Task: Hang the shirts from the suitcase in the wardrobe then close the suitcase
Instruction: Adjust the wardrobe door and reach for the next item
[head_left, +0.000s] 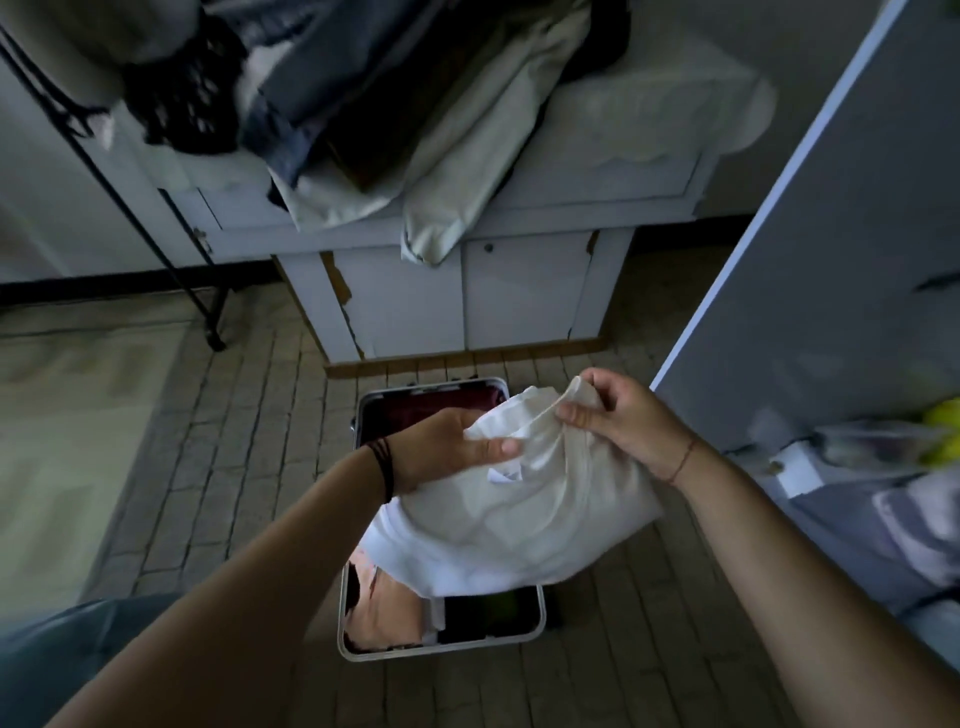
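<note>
A folded white shirt (519, 514) hangs in the air over the open suitcase (363, 649), which lies on the tiled floor. My left hand (447, 447) grips the shirt's upper left edge, thumb on top. At the collar end my right hand (618, 421) pinches the fabric. Below the shirt, the suitcase's near half shows a pinkish garment (384, 613) and dark contents. Its far half has a dark red lining (431, 408). The open wardrobe door (831, 249) stands at the right.
A white cabinet (524, 301) stands just behind the suitcase, piled with clothes (415, 130). A black rack leg (156, 244) slants down at the left. Shelves with folded items (904, 519) show at the right edge. A pale rug (72, 441) covers the floor at left.
</note>
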